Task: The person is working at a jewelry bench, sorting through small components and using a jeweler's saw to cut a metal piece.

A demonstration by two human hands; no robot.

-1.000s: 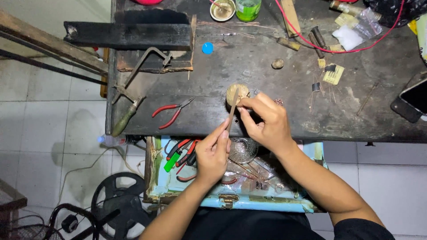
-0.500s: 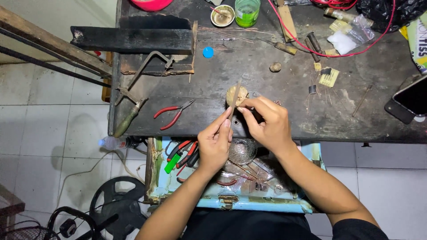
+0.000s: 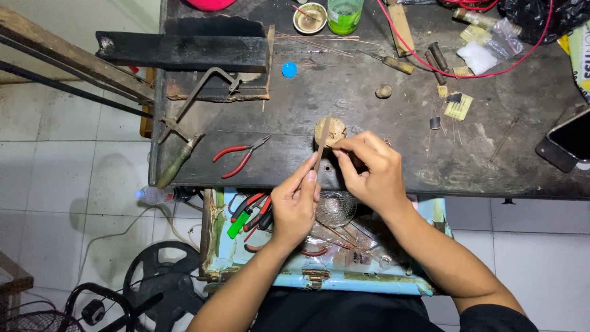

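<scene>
Head view: the left hand [image 3: 296, 206] pinches a thin flat stick [image 3: 322, 145] between thumb and forefinger, its tip against a small round tan coil [image 3: 329, 130] on the dark counter [image 3: 369, 172]. Right hand [image 3: 369, 172] fingers pinch the coil's near edge. Red-handled pliers [image 3: 239, 155] lie well to the left

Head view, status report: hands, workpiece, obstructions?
Left hand pinching thin stick. Right hand gripping small round tan part. Red pliers lie apart, left.
</scene>
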